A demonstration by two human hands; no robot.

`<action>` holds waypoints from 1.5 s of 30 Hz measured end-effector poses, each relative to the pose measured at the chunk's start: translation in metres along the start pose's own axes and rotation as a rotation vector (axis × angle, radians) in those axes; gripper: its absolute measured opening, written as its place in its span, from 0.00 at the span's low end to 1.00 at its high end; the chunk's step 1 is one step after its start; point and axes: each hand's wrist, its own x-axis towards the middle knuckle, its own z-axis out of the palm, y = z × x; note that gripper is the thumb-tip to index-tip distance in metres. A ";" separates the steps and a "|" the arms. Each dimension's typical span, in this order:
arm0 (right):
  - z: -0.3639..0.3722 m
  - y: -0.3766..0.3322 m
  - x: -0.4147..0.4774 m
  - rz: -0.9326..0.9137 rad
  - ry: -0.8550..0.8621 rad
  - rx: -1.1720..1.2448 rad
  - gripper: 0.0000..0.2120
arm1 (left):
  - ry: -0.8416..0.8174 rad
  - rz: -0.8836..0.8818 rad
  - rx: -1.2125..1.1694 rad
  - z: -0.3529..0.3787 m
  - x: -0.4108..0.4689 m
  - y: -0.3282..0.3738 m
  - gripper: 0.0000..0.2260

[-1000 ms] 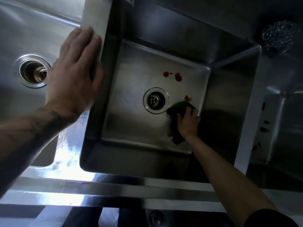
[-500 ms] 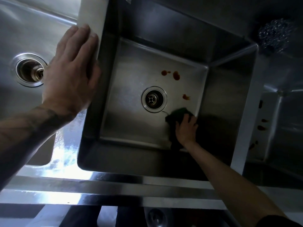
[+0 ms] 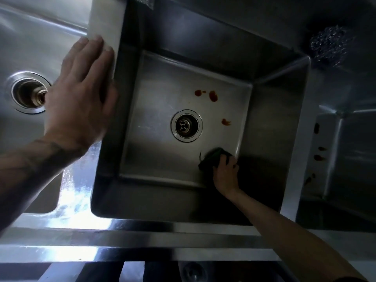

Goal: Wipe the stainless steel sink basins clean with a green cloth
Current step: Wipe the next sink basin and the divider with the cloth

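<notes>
A: Three red-brown sauce spots (image 3: 213, 96) sit on the floor of the middle square stainless steel basin (image 3: 162, 159), all beyond your right fingertips, toward the far wall. Two lie side by side; the third spot (image 3: 225, 122) is nearer your fingers, just right of the round steel drain (image 3: 186, 125).

B: Where's the cloth?

A: Your right hand (image 3: 225, 174) has the dark green crumpled cloth (image 3: 211, 157) pressed on the basin floor, at the near right corner. Fingers curled over it, closed on the cloth; a bit of green sticks out past the fingertips toward the drain. Cloth is clear of all three spots.

B: Left hand?

A: Your left hand (image 3: 81, 94) lies flat on the steel divider rim (image 3: 105, 23) between the middle basin and the left steel basin (image 3: 30, 37). Fingers straight, held close together, gripping nothing; fingertips point to the far side. The left basin's round drain opening (image 3: 29, 92) is just left of your knuckles.

B: Anything else?

A: Off to the right of your right fingers, a third steel basin (image 3: 356, 159) with dark red-brown marks (image 3: 317, 155) on its left wall. Far right, well past your fingertips, a silvery wire scouring ball (image 3: 329, 45) on the ledge, blurred.
</notes>
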 end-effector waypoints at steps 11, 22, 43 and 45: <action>-0.009 -0.036 0.036 -0.094 0.298 0.062 0.24 | 0.004 0.048 -0.010 0.003 0.003 -0.004 0.21; -0.016 -0.064 0.066 -0.182 0.411 0.143 0.20 | 0.014 0.043 -0.004 0.002 0.002 -0.001 0.21; -0.030 -0.068 0.094 -0.028 0.478 0.294 0.22 | 0.004 0.039 -0.008 0.002 0.002 -0.002 0.21; -0.019 -0.057 0.077 -0.257 0.393 0.222 0.20 | 0.007 0.037 -0.006 0.001 0.002 -0.001 0.21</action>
